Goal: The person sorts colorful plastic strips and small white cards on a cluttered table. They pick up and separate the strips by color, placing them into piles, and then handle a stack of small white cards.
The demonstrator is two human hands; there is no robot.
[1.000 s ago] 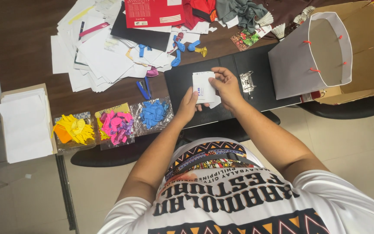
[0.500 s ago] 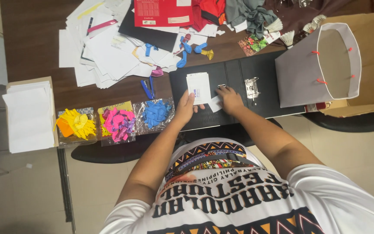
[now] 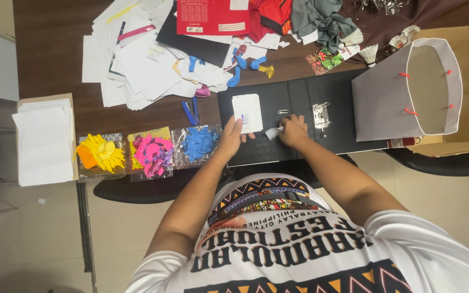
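Observation:
An open black ring binder (image 3: pixel 278 103) lies flat on the dark wooden table. A small white packet (image 3: pixel 248 113) rests on its left half. My left hand (image 3: pixel 230 137) lies on the binder just below that packet, thumb touching its lower edge. My right hand (image 3: pixel 294 132) is closed around a small white scrap of paper (image 3: pixel 273 133) near the binder's spine. The metal ring clip (image 3: pixel 321 115) sits just right of my right hand.
Three clear bags of yellow (image 3: pixel 101 153), pink (image 3: pixel 151 154) and blue balloons (image 3: pixel 198 143) line the table's near edge. A heap of white papers (image 3: pixel 137 65), a red booklet (image 3: pixel 213 16), loose balloons (image 3: pixel 248 65), a grey paper bag (image 3: pixel 408 92) and a paper stack (image 3: pixel 44 141) surround the binder.
The white packet left my hands and now lies on the binder. My right hand moved down and right, taking a small white scrap; my left hand slid below the packet.

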